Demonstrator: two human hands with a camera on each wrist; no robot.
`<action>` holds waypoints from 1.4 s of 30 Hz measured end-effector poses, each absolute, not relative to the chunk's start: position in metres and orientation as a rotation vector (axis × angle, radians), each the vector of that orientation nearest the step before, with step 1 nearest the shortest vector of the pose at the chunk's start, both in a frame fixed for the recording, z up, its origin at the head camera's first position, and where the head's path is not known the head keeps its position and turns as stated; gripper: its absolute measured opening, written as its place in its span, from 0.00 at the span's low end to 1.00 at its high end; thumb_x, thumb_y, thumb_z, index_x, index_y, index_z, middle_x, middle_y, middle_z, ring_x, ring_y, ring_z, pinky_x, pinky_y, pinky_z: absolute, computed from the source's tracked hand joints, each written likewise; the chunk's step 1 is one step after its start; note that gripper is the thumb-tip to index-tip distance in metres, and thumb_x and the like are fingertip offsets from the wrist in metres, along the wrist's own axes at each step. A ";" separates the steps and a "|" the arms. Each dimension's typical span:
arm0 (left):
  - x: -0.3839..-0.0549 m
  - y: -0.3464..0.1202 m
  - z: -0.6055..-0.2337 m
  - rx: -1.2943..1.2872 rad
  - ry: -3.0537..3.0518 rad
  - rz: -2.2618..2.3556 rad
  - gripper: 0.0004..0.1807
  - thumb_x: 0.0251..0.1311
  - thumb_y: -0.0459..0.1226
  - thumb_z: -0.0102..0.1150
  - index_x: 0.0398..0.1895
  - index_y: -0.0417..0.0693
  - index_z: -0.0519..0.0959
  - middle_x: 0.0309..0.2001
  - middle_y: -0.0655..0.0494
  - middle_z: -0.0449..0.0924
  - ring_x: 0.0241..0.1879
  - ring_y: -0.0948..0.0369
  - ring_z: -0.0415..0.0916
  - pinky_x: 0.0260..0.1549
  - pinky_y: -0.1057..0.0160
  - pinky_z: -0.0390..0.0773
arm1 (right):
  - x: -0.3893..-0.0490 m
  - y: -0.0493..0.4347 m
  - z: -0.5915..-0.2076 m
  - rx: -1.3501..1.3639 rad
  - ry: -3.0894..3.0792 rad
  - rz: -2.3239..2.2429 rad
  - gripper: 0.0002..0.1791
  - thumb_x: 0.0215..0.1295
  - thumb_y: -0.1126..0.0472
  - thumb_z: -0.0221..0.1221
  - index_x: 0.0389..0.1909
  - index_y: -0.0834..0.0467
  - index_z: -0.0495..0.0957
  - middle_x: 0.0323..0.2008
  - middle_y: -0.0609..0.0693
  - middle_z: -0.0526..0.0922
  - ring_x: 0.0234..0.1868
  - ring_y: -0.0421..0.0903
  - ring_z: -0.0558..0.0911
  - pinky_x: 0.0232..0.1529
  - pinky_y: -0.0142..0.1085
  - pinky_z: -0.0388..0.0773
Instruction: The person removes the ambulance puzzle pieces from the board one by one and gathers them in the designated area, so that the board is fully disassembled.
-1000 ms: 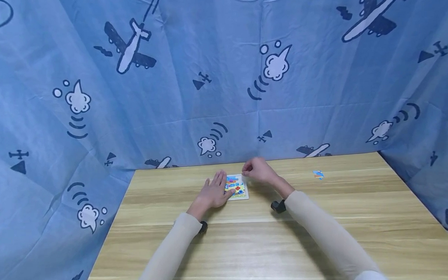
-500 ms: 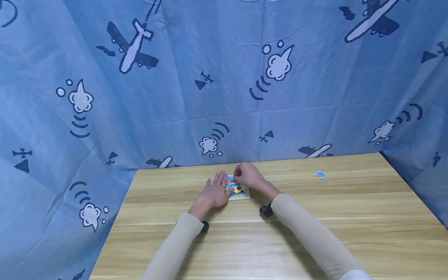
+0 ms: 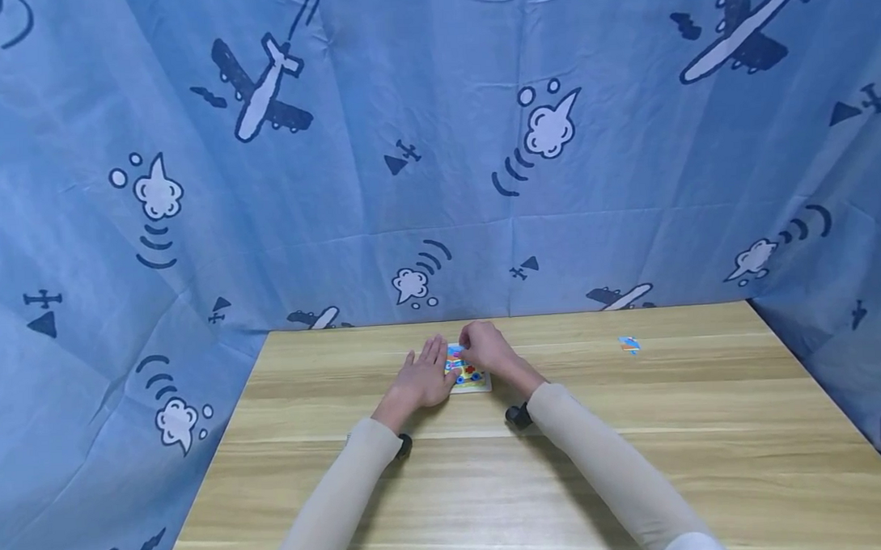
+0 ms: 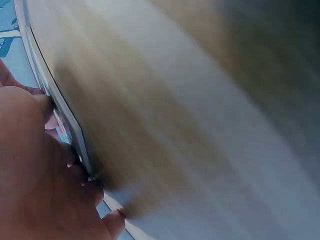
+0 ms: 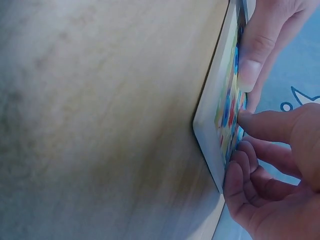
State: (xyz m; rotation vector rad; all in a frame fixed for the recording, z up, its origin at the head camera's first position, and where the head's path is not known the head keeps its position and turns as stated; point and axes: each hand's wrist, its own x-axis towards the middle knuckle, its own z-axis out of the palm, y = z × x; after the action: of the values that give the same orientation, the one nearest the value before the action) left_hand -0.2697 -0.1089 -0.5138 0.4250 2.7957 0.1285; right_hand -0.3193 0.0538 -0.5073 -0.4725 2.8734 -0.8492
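Note:
A small jigsaw board [image 3: 475, 389] with a pale frame and a bright vehicle picture lies near the back of the table. My left hand [image 3: 421, 381] rests flat over its left side, fingers straight and thumb [image 5: 250, 75] on the picture. At its upper right, my right hand [image 3: 490, 348] bends over the board with thumb and fingers curled together. In the right wrist view, those fingertips pinch at the picture surface, and the puzzle piece between them is mostly hidden. The left wrist view shows the left hand [image 4: 40, 165] along the board's edge [image 4: 70, 122].
A loose blue and orange puzzle piece [image 3: 629, 345] lies on the wooden table [image 3: 448, 485], to the right of the board. Behind the table's back edge hangs a blue curtain [image 3: 452, 194] with airplane prints, which also covers both sides.
My right hand has moved left and slightly down from the board's right edge onto its upper right part, then nearly stopped. The left hand stays in place on the board.

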 end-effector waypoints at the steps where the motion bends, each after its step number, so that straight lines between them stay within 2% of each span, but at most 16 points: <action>1: -0.270 -0.109 -0.514 0.425 2.796 0.129 0.40 0.83 0.57 0.29 0.87 0.44 0.43 0.88 0.50 0.37 0.88 0.54 0.36 0.86 0.44 0.47 | -0.319 0.054 -0.507 -0.467 2.871 -0.846 0.07 0.63 0.67 0.68 0.40 0.64 0.87 0.38 0.56 0.89 0.36 0.47 0.83 0.46 0.42 0.86; 8: -0.270 -0.109 -0.513 0.419 2.779 0.150 0.41 0.83 0.58 0.29 0.87 0.43 0.41 0.88 0.49 0.36 0.88 0.54 0.36 0.86 0.44 0.46 | -0.318 0.053 -0.507 -0.459 2.844 -0.868 0.10 0.65 0.65 0.68 0.45 0.66 0.87 0.43 0.59 0.90 0.41 0.49 0.85 0.52 0.45 0.87; 15: -0.271 -0.109 -0.515 0.419 2.775 0.166 0.41 0.83 0.58 0.29 0.86 0.41 0.41 0.88 0.48 0.35 0.88 0.54 0.35 0.86 0.44 0.45 | -0.315 0.058 -0.508 -0.489 2.833 -0.936 0.12 0.65 0.68 0.66 0.48 0.68 0.85 0.41 0.59 0.88 0.40 0.49 0.84 0.49 0.44 0.86; 30: -0.272 -0.109 -0.516 0.404 2.772 0.163 0.41 0.84 0.58 0.29 0.86 0.41 0.41 0.88 0.48 0.35 0.88 0.54 0.34 0.86 0.44 0.45 | -0.314 0.063 -0.511 -0.550 2.865 -1.007 0.07 0.68 0.70 0.62 0.43 0.64 0.86 0.36 0.56 0.87 0.36 0.47 0.81 0.44 0.42 0.84; 38: -0.271 -0.109 -0.513 0.391 2.759 0.173 0.42 0.83 0.58 0.31 0.86 0.41 0.41 0.88 0.48 0.35 0.88 0.54 0.34 0.86 0.44 0.44 | -0.314 0.069 -0.514 -0.513 2.813 -1.163 0.06 0.68 0.69 0.63 0.41 0.63 0.88 0.39 0.56 0.90 0.41 0.49 0.86 0.50 0.45 0.86; 42: -0.272 -0.108 -0.512 0.387 2.760 0.173 0.42 0.83 0.58 0.31 0.86 0.42 0.41 0.88 0.49 0.35 0.88 0.54 0.35 0.86 0.44 0.44 | -0.315 0.071 -0.515 -0.526 2.812 -1.195 0.06 0.68 0.68 0.64 0.41 0.62 0.89 0.40 0.56 0.91 0.42 0.50 0.88 0.50 0.45 0.87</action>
State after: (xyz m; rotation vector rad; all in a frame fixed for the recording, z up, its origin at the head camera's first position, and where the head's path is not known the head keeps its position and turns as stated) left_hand -0.2715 -0.1084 -0.5122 0.3871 2.7601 0.1725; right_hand -0.3149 0.0714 -0.5147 -0.5264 2.8116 -1.1947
